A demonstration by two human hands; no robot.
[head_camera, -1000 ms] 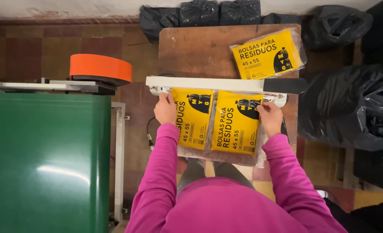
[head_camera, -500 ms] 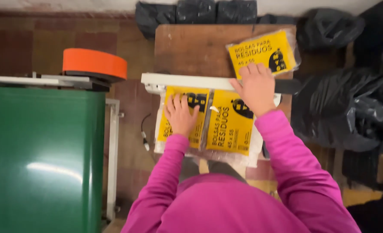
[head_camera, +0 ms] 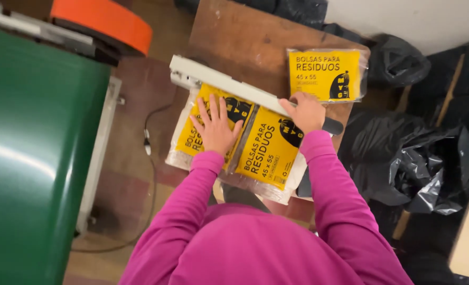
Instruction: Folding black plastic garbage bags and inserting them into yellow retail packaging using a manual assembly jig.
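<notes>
Two clear packs with yellow labels lie side by side under a white sealer bar (head_camera: 218, 82) on a wooden table (head_camera: 240, 42). My left hand (head_camera: 216, 126) rests flat, fingers spread, on the left pack (head_camera: 188, 141). My right hand (head_camera: 304, 112) is curled over the sealer bar near its black handle (head_camera: 332, 125), just above the right pack (head_camera: 263, 153). Both sleeves are pink.
A third yellow-labelled pack (head_camera: 324, 74) lies at the table's far right. Black plastic bags (head_camera: 414, 158) pile up on the right and behind the table. A green machine (head_camera: 34, 148) with an orange roll (head_camera: 105, 21) stands on the left. A cable (head_camera: 150, 153) hangs beside the table.
My left hand slid from the pack's upper corner onto its face. My right hand left the right pack's corner and went onto the sealer bar. The view has tilted.
</notes>
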